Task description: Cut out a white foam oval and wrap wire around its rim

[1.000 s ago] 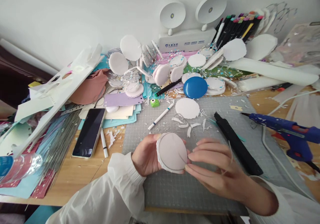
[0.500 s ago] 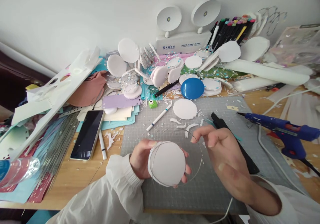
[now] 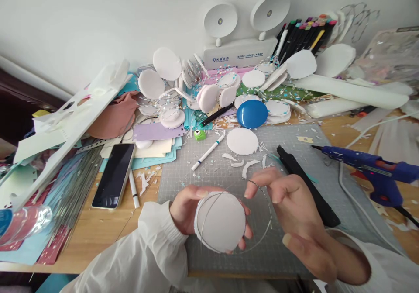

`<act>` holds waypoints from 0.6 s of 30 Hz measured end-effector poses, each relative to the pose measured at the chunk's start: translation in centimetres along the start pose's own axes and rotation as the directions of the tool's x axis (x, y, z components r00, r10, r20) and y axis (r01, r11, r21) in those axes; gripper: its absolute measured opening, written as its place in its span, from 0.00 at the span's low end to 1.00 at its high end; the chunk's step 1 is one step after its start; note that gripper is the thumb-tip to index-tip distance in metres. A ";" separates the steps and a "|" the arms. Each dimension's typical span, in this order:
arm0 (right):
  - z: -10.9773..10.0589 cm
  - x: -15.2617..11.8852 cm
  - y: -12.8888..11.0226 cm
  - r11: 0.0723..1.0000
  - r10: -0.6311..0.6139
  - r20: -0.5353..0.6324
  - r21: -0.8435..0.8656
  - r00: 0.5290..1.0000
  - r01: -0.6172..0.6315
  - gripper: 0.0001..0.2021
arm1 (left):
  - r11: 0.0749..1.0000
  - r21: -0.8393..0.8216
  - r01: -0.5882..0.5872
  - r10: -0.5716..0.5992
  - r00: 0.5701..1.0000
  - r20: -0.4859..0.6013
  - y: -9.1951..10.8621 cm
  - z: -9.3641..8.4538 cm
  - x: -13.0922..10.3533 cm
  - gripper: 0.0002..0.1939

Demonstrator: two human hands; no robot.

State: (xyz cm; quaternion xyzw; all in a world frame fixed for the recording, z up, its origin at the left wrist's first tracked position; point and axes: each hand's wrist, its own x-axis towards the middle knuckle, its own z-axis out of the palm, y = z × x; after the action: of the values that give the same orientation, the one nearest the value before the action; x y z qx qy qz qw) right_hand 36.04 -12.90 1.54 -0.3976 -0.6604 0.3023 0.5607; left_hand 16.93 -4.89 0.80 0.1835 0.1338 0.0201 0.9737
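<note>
My left hand point(image 3: 186, 208) is closed round the edge of a white round disc point(image 3: 221, 223), which faces up above the cutting mat point(image 3: 209, 258). A thin silvery wire point(image 3: 270, 218) crosses the disc and bows out in a loop to its right, its upper part twisted. Beside that loop is my right hand point(image 3: 297, 210), thumb spread well away from the bent fingers. Its index fingertip is at the twisted part of the wire; whether it touches, I cannot tell. Another white disc point(image 3: 242, 141) lies flat on the mat.
A blue glue gun point(image 3: 366, 166) with its cord lies at the right. A black tool point(image 3: 307, 188), a white marker point(image 3: 208, 152) and a green punch point(image 3: 199, 134) are on the mat. A phone point(image 3: 113, 175) lies left. Wired discs, a blue oval point(image 3: 252, 113) and paper line the back.
The right thumb has dropped away from the fingers. The wire loop has swung a little right and bows wider. The held disc has shifted slightly down and right.
</note>
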 end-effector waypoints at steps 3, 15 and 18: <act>0.0 0.0 0.0 1.000 0.004 0.000 -0.010 1.000 -0.004 0.08 | 1.000 -0.004 0.002 -0.002 1.000 -0.012 -0.1 0.1 0.0 0.29; -0.2 -0.3 0.1 0.999 0.026 0.027 0.021 0.999 -0.026 0.07 | 1.000 0.002 -0.022 0.022 1.000 0.017 -0.2 -0.1 0.1 0.30; -0.2 -0.6 0.3 0.995 0.076 0.045 0.068 0.996 -0.079 0.10 | 0.998 -0.020 -0.054 0.056 0.993 0.106 -0.5 -0.7 0.2 0.31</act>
State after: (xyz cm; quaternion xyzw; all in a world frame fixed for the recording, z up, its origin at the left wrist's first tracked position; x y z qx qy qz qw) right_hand 36.33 -13.29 1.05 -0.3968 -0.6450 0.3551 0.5481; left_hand 16.96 -5.09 -0.09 0.1794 0.0763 0.0380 0.9801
